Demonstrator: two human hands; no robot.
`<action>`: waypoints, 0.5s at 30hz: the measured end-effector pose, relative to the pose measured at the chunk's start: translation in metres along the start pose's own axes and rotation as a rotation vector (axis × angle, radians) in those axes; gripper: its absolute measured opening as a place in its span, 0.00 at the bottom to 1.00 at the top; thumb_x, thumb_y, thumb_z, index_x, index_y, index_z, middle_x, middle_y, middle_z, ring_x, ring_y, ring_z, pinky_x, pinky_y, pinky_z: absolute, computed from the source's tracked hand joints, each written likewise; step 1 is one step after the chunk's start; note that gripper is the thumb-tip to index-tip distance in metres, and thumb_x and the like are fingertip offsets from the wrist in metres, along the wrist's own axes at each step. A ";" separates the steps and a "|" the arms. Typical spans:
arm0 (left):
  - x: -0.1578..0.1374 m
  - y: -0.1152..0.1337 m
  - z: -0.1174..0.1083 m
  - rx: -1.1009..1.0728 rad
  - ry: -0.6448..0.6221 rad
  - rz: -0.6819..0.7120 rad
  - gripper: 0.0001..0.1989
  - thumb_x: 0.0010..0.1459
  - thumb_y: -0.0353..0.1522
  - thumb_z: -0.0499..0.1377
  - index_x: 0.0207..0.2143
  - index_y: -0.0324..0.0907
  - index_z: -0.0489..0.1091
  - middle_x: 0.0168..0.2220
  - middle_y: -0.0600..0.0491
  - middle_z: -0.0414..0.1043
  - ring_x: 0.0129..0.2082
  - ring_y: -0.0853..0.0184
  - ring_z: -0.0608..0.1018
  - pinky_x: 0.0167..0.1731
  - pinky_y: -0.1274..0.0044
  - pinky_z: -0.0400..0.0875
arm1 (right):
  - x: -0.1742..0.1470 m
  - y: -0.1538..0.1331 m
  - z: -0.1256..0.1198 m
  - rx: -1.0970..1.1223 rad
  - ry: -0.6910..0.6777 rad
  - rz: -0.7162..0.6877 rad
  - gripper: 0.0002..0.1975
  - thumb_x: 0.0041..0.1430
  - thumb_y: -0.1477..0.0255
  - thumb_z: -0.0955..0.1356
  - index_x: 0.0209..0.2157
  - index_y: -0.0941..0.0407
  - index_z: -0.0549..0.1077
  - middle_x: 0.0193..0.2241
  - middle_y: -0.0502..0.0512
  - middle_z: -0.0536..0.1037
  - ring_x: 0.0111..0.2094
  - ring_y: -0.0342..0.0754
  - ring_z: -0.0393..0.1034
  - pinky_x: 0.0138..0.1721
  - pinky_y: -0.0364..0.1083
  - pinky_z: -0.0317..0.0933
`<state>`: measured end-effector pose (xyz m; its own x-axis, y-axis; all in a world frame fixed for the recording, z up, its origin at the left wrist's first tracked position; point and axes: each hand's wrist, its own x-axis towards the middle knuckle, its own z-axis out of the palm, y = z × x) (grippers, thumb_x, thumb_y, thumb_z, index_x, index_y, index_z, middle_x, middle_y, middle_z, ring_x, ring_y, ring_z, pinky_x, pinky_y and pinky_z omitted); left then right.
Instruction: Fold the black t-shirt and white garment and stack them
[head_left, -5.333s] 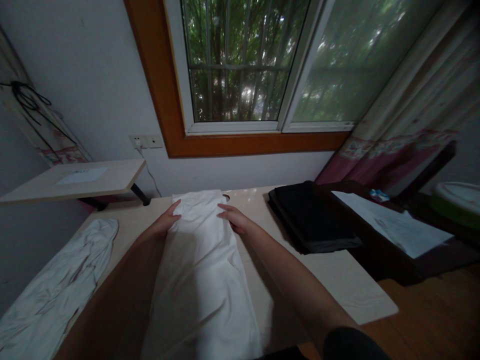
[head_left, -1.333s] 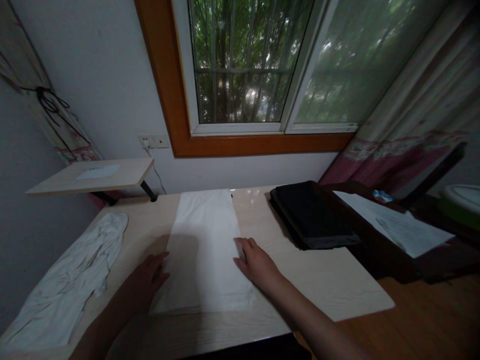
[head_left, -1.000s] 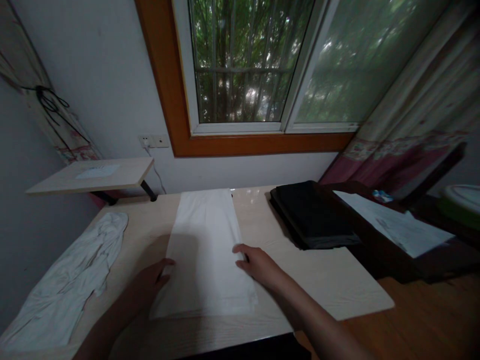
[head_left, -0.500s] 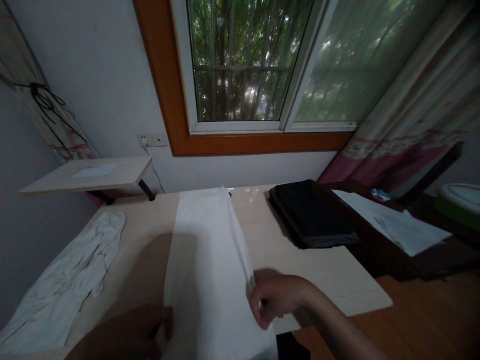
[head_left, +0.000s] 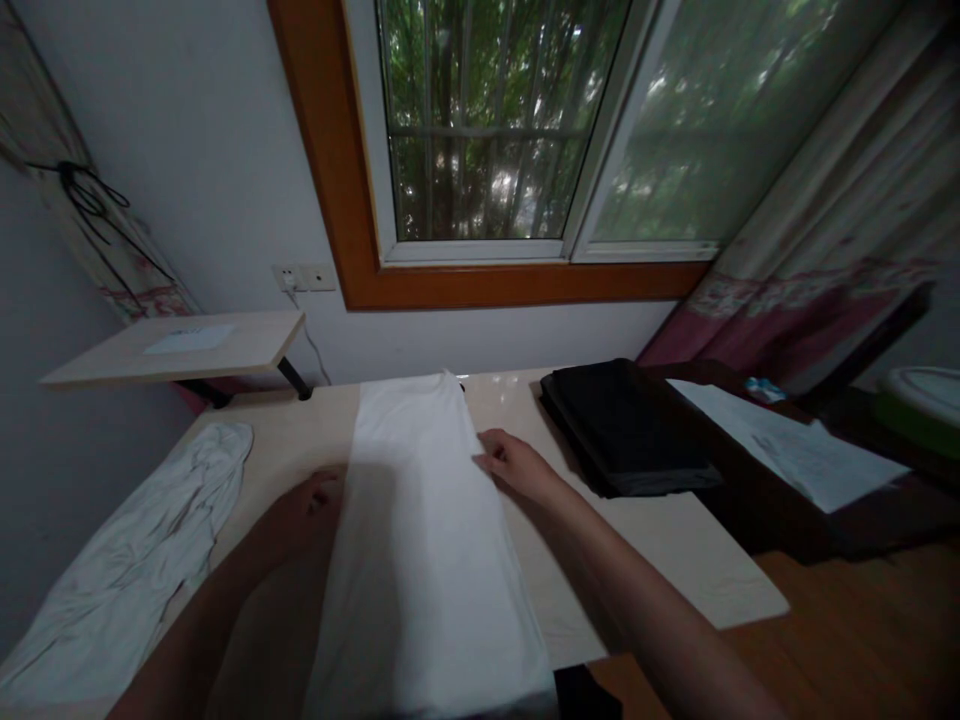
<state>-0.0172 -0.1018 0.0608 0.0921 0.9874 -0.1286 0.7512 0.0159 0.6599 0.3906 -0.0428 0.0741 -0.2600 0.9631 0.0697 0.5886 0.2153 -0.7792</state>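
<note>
A long white cloth (head_left: 439, 520), folded into a strip, lies lengthwise on the pale table before me. My left hand (head_left: 321, 497) is at the cloth's left edge, in shadow, its fingers curled and closed on that edge. Across from it, my right hand (head_left: 514, 462) pinches the right edge between thumb and fingers. The cloth's far end reaches almost to the table's back edge, and its near end runs to the bottom of the view. What kind of garment or fabric it is cannot be made out.
A crumpled white garment (head_left: 142, 560) lies along the table's left side, below a small raised shelf (head_left: 247, 335). To the right are a stack of folded black cloth (head_left: 626, 425) and a dark surface with a paper sheet (head_left: 784, 440). A window (head_left: 495, 130) is behind the table (head_left: 697, 560).
Both hands have moved away from me along the cloth's two edges, from its near part to about its middle. The cloth's near part now lies flatter and slightly wider.
</note>
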 end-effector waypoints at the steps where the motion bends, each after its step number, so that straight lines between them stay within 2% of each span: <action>1: 0.012 0.001 0.005 -0.010 0.022 0.014 0.31 0.58 0.49 0.55 0.58 0.43 0.68 0.39 0.49 0.80 0.38 0.58 0.81 0.42 0.70 0.73 | 0.008 0.000 0.007 -0.023 0.042 -0.011 0.16 0.59 0.66 0.71 0.48 0.54 0.75 0.35 0.53 0.79 0.36 0.49 0.71 0.38 0.45 0.64; 4: 0.042 0.010 0.018 0.001 0.083 -0.011 0.33 0.56 0.47 0.57 0.61 0.41 0.64 0.39 0.49 0.80 0.39 0.58 0.82 0.43 0.70 0.72 | 0.027 -0.002 0.027 -0.100 0.103 -0.008 0.20 0.59 0.71 0.70 0.54 0.53 0.72 0.40 0.56 0.80 0.40 0.52 0.73 0.43 0.47 0.64; 7: 0.059 0.024 0.025 0.076 0.099 -0.084 0.35 0.57 0.42 0.58 0.65 0.40 0.60 0.38 0.49 0.79 0.39 0.59 0.81 0.43 0.71 0.70 | 0.038 -0.002 0.039 -0.139 0.119 0.013 0.23 0.58 0.76 0.68 0.56 0.53 0.70 0.42 0.57 0.81 0.42 0.52 0.73 0.45 0.46 0.63; 11: 0.061 0.029 0.026 0.136 0.048 -0.083 0.33 0.55 0.37 0.58 0.64 0.43 0.60 0.35 0.53 0.75 0.38 0.61 0.79 0.41 0.73 0.68 | 0.041 0.008 0.041 -0.174 0.080 0.054 0.25 0.57 0.80 0.67 0.57 0.53 0.68 0.44 0.57 0.80 0.42 0.50 0.74 0.43 0.44 0.61; 15: 0.047 0.020 0.023 0.134 -0.088 -0.010 0.33 0.52 0.38 0.59 0.61 0.44 0.61 0.31 0.58 0.68 0.34 0.63 0.75 0.37 0.74 0.65 | 0.030 0.017 0.030 -0.188 -0.076 0.073 0.24 0.56 0.78 0.69 0.55 0.55 0.68 0.42 0.57 0.79 0.39 0.49 0.73 0.38 0.43 0.60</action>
<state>0.0174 -0.0586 0.0513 0.1368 0.9697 -0.2024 0.8325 -0.0018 0.5541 0.3697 -0.0154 0.0447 -0.2639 0.9639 -0.0354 0.7388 0.1784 -0.6499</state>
